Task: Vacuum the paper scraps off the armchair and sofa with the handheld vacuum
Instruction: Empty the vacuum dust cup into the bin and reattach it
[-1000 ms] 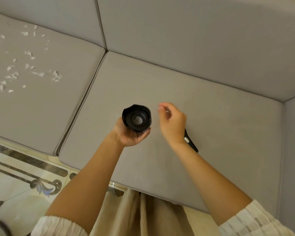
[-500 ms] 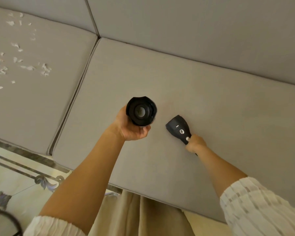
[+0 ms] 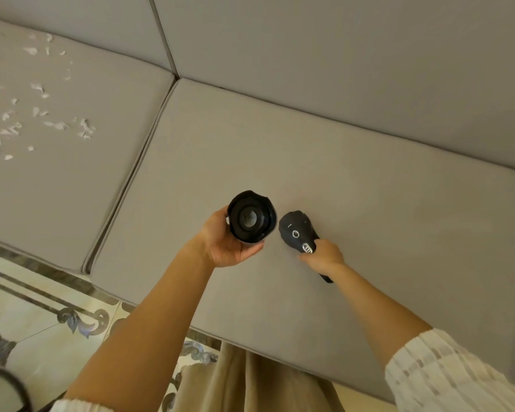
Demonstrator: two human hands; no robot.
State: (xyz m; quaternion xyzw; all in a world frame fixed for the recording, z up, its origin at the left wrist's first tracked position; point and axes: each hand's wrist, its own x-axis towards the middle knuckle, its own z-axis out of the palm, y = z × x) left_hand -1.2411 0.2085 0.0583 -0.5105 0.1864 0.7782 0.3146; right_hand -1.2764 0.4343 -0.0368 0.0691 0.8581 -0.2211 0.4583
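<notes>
- nearest the camera there's beige fabric hanging at the bottom edge, and patterned floor tile off to the near left
- both arms reach out over the right seat cushion of the grey sofa
- left hand is cupped around a round black dust cup, fingers curled under it, open end facing up so you can see the pleated filter inside
- right hand is wrapped tight round the handle of the black vacuum body, fingers closed on it, buttons facing up
- the two vacuum pieces sit just beside each other, can't tell if they're touching
- paper scraps are scattered over the left seat cushion, well apart from the hands, far left
</notes>
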